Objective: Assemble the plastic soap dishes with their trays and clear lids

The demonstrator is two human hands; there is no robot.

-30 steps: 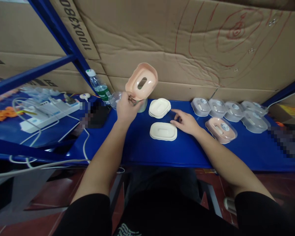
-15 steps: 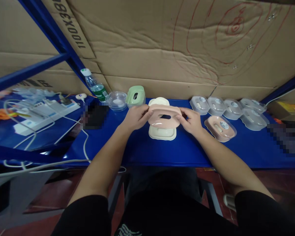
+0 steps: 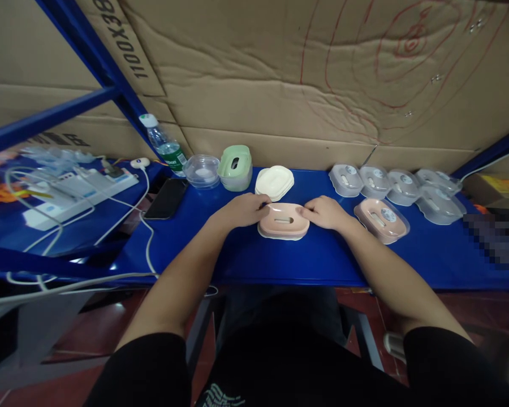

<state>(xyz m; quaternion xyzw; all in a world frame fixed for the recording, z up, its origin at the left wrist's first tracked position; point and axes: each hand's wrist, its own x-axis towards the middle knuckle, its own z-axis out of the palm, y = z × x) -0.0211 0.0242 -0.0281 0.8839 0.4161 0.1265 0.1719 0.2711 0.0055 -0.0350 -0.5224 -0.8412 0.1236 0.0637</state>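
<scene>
A pink plastic cover (image 3: 285, 227) with an oval slot lies over a cream base, whose pale edge shows along the front. My left hand (image 3: 245, 210) pinches the cover's left end between thumb and fingers. At its right end my right hand (image 3: 326, 212) grips the rim the same way. Just behind the cover is a stack of cream plates (image 3: 275, 182). To the right of my right hand sits a similar pink piece under a clear lid (image 3: 380, 220).
Green slotted covers on a clear container (image 3: 234, 169), clear round bowls (image 3: 202, 171), a water bottle (image 3: 166, 148) and a phone (image 3: 167, 198) stand to the left. Several clear lidded boxes (image 3: 374, 182) line the back right. A cardboard wall (image 3: 237, 85) rises behind the blue table (image 3: 280, 265).
Both hands have lowered the pink cover toward me, from above the cream base down onto it. The stack of cream plates behind shows more fully.
</scene>
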